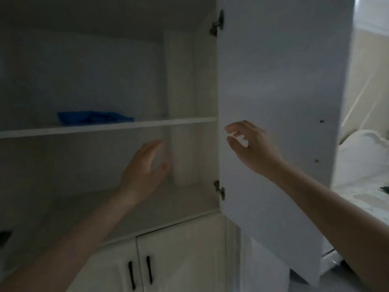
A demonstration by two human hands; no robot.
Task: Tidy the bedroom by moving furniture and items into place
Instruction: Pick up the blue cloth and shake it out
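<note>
A white wardrobe stands open in front of me, its right door swung out toward me. A shelf divides the inside, and a folded blue cloth lies on it at the left. My left hand reaches into the lower compartment with relaxed fingers and holds nothing. My right hand hovers in front of the inner face of the open door, fingers loosely curved and empty. Whether it touches the door I cannot tell.
Two closed lower cupboard doors with black handles sit below the open compartment. A bed with white bedding lies at the right behind the door. A small dark object sits at the compartment's left edge.
</note>
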